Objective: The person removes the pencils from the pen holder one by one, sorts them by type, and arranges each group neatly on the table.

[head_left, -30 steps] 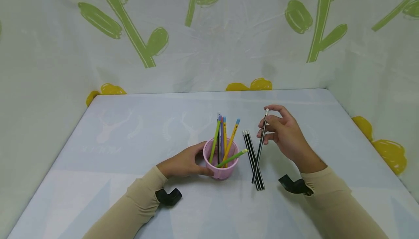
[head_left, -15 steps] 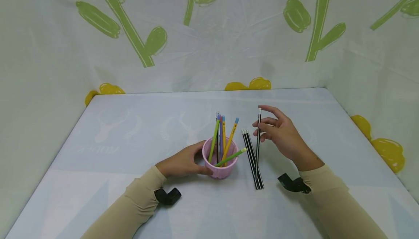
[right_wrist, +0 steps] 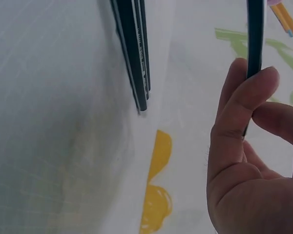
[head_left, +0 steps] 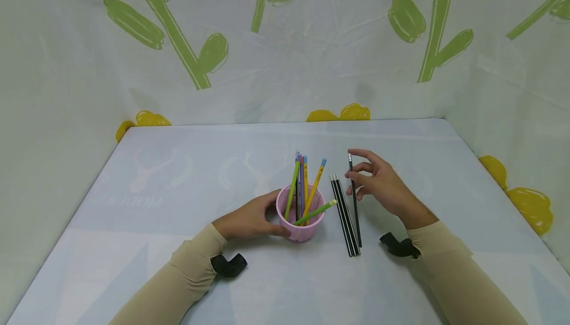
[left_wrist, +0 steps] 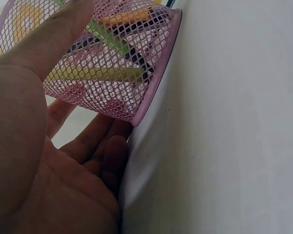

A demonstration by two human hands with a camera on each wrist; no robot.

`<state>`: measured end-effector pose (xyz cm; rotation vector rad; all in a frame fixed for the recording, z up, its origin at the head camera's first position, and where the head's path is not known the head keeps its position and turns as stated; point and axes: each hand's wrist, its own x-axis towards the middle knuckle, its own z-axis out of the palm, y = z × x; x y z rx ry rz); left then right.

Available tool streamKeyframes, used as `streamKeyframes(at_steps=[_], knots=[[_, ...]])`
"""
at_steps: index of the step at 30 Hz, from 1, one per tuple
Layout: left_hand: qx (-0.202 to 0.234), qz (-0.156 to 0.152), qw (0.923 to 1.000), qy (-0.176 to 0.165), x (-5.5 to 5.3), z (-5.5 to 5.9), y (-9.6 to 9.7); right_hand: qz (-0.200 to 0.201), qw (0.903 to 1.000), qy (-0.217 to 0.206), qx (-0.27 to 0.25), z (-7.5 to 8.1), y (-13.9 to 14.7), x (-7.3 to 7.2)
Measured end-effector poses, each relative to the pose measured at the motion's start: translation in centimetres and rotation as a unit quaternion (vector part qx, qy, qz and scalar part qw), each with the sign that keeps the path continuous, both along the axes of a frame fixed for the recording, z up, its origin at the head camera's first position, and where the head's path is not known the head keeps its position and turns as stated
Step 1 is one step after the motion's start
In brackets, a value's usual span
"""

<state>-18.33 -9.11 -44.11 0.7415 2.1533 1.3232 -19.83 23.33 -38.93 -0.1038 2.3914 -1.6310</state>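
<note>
A pink mesh pencil cup [head_left: 302, 234] stands on the table, holding several yellow, green, purple and dark pencils [head_left: 315, 186]. My left hand [head_left: 250, 219] grips its left side, thumb at the front and fingers round behind; in the left wrist view the fingers [left_wrist: 90, 141] curl beneath the tilted-looking cup. Right of the cup, my right hand [head_left: 378, 182] pinches a black pencil [head_left: 356, 216] between thumb and fingers, white-ended top up and index finger raised near that end. Alongside lie several black striped pencils [head_left: 343, 216], side by side on the table.
The light table [head_left: 187, 176] runs back to a white wall cloth printed with green plants and yellow shapes [head_left: 355, 112]. One green pencil [head_left: 318, 211] leans out over the cup's right rim. Black wrist mounts [head_left: 228, 265] sit on both sleeves.
The held black pencil's lower end has swung right, from across the lying pencils to beside them. Its top end has shifted left and slightly down with my right hand. The left hand stays on the cup.
</note>
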Motion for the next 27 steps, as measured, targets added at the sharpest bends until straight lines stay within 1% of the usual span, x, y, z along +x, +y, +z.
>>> streamKeyframes(at_steps=[6,12,21,27], knots=[[-0.003,0.003,1.0,-0.003,0.0,0.1,0.0,0.021,0.9997,-0.011,0.002,-0.4,0.2,-0.3],[0.002,-0.006,1.0,-0.001,-0.1,0.1,-0.1,0.036,0.9991,-0.018,0.013,-0.8,0.1,-0.4],[0.011,-0.008,0.9998,0.014,-0.2,-0.2,-0.1,0.043,0.9983,-0.017,0.034,-1.1,0.2,-0.4],[0.012,-0.01,0.9997,0.017,-0.3,-0.3,-0.1,0.045,0.9975,-0.021,0.051,-1.5,0.5,-0.6]])
